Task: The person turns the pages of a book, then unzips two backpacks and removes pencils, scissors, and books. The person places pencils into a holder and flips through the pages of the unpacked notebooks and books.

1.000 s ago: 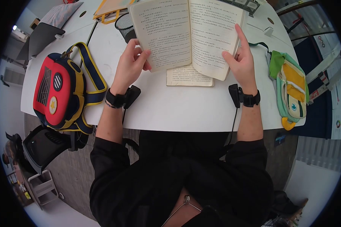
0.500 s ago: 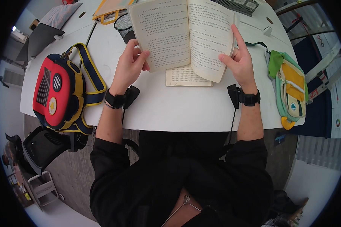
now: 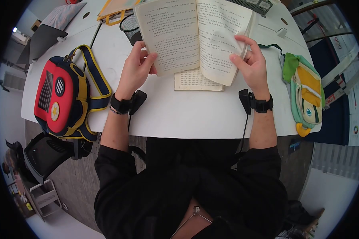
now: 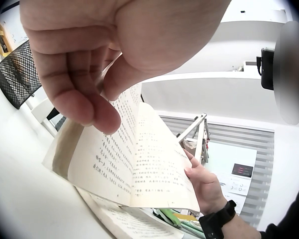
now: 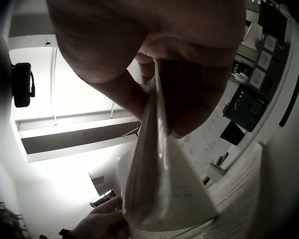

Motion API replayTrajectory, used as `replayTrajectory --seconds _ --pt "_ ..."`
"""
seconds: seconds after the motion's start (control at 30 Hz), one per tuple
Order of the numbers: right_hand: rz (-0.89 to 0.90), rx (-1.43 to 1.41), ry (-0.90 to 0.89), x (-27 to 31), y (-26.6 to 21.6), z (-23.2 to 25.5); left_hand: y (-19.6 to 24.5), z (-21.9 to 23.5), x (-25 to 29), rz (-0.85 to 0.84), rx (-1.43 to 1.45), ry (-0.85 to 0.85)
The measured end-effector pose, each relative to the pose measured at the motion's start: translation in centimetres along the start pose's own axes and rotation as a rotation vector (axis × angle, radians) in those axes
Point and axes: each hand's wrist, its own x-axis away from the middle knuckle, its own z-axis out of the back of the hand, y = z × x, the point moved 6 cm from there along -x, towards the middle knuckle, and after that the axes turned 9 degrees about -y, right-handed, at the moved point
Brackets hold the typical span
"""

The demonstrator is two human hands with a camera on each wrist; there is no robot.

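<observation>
An open book (image 3: pixel 171 38) with printed pages is held up, tilted, above the white table. My left hand (image 3: pixel 135 69) grips its left edge, thumb on the page; the left wrist view shows the fingers curled round that edge of the book (image 4: pixel 109 159). On the other side my right hand (image 3: pixel 253 67) pinches the right edge, thumb in front and index finger bent over the page margin. A block of pages hangs between thumb and fingers in the right wrist view. Under the raised book, a second open book or page spread (image 3: pixel 197 81) lies on the table.
A red and navy backpack (image 3: pixel 62 95) stands at the left, a green and yellow bag (image 3: pixel 305 93) at the right. Behind the book are a black mesh holder (image 3: pixel 130 28), an orange-edged folder (image 3: pixel 115 10) and a grey basket (image 3: pixel 259 5).
My right index finger has bent down from the upper right edge onto the page margin, and the right-hand pages have shifted and curved slightly. The left hand's grip looks the same.
</observation>
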Motion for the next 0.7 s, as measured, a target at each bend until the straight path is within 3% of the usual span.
replayTrajectory --seconds 0.13,0.2,0.4,0.7 --pt "0.004 0.020 0.037 0.2 0.6 0.3 0.4 -0.1 0.1 0.000 -0.003 0.003" --pt "0.045 0.221 0.037 0.1 0.8 0.7 0.4 -0.1 0.1 0.001 -0.003 0.004" --pt "0.058 0.206 -0.059 0.3 0.4 0.3 0.2 -0.1 0.1 -0.005 0.000 0.009" --pt "0.094 0.074 0.013 0.1 -0.4 -0.2 0.1 -0.1 0.1 -0.010 0.007 0.006"
